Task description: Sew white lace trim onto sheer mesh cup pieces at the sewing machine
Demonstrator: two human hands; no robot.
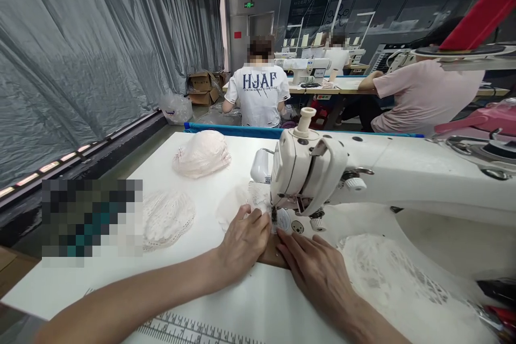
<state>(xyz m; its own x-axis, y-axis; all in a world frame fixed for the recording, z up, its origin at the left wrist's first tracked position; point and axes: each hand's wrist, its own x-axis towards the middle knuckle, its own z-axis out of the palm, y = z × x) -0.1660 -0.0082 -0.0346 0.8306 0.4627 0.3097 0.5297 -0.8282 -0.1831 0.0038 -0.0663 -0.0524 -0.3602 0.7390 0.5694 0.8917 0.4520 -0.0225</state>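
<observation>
A white sewing machine [308, 172] stands in front of me with its needle just beyond my fingertips. My left hand [245, 239] is closed, knuckles bent, on a sheer white lace piece [260, 193] just left of the presser foot. Part of that lace is hidden by the fingers and the machine head. Palm down, my right hand [316, 266] lies with its fingers stretched toward the needle area, fingertips by the near edge of the lace. Under both hands shows a brown plate [274, 253] set at the machine bed.
Pale pink fabric pieces [202, 153] and a white lace stack [167, 219] lie on the white table [193, 279] at left. More white lace [387, 269] lies right of my right hand. A printed ruler [181, 328] runs along the near edge. Several people sit beyond.
</observation>
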